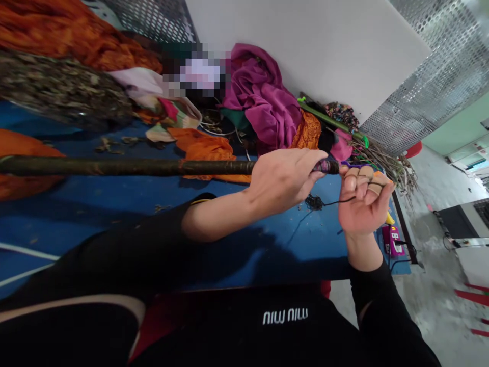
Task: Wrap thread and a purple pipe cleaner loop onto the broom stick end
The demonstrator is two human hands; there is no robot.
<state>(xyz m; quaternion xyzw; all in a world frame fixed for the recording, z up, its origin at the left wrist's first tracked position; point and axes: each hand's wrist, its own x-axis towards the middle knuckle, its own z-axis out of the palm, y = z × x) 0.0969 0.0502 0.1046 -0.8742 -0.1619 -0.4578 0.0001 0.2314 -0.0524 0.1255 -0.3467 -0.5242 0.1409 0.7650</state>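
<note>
A long dark stick (153, 166) lies level across the view, from the left edge to the right of centre. My left hand (284, 178) is wrapped round it near its right end, where a purple and dark binding (323, 166) shows past the fingers. Just beyond that end, my right hand (363, 199) is palm up with its fingers curled, a black cord (338, 202) wound across them. The cord runs left to a small black tangle (314, 202) on the blue table (237, 250).
Behind the stick lie magenta cloth (267, 102), orange cloth (206, 148) and a heap of dried leaves (64, 92). Thin twigs (401, 171) stick out at the back right. A purple power strip (392, 241) sits at the table's right edge.
</note>
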